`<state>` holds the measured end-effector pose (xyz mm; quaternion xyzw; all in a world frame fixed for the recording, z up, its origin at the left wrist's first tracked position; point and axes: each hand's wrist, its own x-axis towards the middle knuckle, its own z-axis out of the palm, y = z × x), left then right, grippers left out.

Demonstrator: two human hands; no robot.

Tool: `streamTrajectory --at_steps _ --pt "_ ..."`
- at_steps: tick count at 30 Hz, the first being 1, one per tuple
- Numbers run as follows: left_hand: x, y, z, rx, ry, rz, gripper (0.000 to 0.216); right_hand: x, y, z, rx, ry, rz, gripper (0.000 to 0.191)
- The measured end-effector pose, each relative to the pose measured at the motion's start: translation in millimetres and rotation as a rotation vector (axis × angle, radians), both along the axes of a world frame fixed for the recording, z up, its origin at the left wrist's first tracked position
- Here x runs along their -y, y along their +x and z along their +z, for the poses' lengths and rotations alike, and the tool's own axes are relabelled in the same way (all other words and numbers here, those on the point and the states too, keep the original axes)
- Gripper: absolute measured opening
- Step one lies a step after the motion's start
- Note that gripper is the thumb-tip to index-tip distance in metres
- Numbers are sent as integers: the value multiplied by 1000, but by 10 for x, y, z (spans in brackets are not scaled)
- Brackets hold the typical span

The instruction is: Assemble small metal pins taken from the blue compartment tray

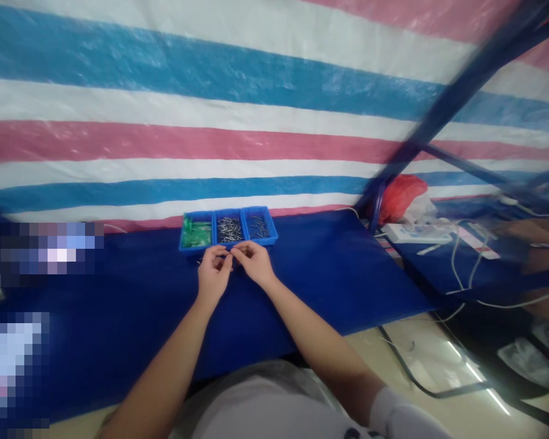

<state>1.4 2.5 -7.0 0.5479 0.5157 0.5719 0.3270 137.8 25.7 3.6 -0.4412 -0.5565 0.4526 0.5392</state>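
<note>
My left hand [213, 273] and my right hand [256, 262] meet fingertip to fingertip over the blue table. Both are closed in a pinch, and whatever lies between the fingers is too small to make out. Just beyond them stand three joined blue bins [271, 241]. Green pieces [197, 233], perhaps plastic, fill the left bin. A dense heap of thin metal screw-like pieces [229, 229] lies in the middle one. The right bin holds fewer thin metal pieces [258, 227]. A tiny light item shows beside my left fingers, its kind unclear.
The blue tabletop [119, 317] runs up to a striped plastic sheet [187, 143] behind it. On the right rise dark blue frame bars [421, 137]. A red bag [400, 196], a white box [416, 233] and loose cables lie past them. Pixelated patches hide areas at the left.
</note>
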Motion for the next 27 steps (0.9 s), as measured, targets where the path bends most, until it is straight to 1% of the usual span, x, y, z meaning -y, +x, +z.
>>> streamTrajectory --at_steps 4,8,13,19,23,27 --pt "1 17 -4 11 -3 -9 35 -7 6 -5 -2 -20 -3 27" --pt "9 33 13 10 -5 15 36 -15 11 -14 -26 -16 -6 28" --pt "15 18 40 -6 -7 59 34 2 3 10 -27 -1 44 26" --pt "1 -8 5 -30 10 23 29 26 1 42 21 13 43 24" --pt "-2 -20 2 -59 18 41 28 29 -9 18 -15 15 103 23" --pt "4 -19 16 -66 11 65 28 43 -6 25 72 38 138 20"
